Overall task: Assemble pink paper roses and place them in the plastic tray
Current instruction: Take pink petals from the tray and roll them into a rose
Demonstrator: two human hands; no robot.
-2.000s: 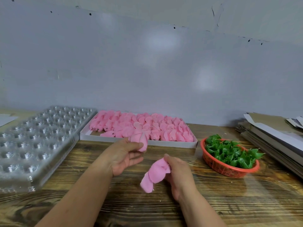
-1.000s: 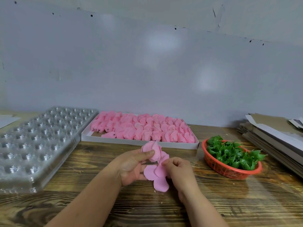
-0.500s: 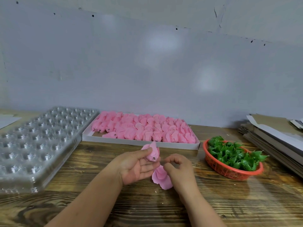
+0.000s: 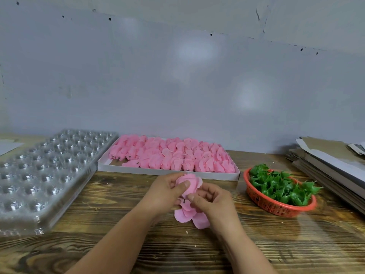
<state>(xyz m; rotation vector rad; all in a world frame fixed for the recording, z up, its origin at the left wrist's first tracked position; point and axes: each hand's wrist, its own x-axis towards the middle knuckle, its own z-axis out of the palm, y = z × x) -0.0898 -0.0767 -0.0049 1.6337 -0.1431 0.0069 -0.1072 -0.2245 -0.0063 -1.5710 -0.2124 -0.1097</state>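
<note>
My left hand (image 4: 165,191) pinches a pink rose bud (image 4: 190,181) between thumb and fingers, just above the wooden table. My right hand (image 4: 214,202) holds a layer of loose pink petals (image 4: 187,214) directly under the bud; the petals hang down below both hands. The two pieces touch where the hands meet. A clear plastic tray (image 4: 45,175) with several round cups lies at the left. A white flat box (image 4: 167,172) behind my hands holds several rows of pink petal pieces.
An orange mesh basket (image 4: 276,206) of green leaf pieces stands at the right. Stacked cardboard sheets (image 4: 331,165) lie at the far right edge. A grey wall closes off the back of the table.
The hands have drawn together: the bud in my left hand now sits on top of the petal layer in my right hand, which was apart and lower before.
</note>
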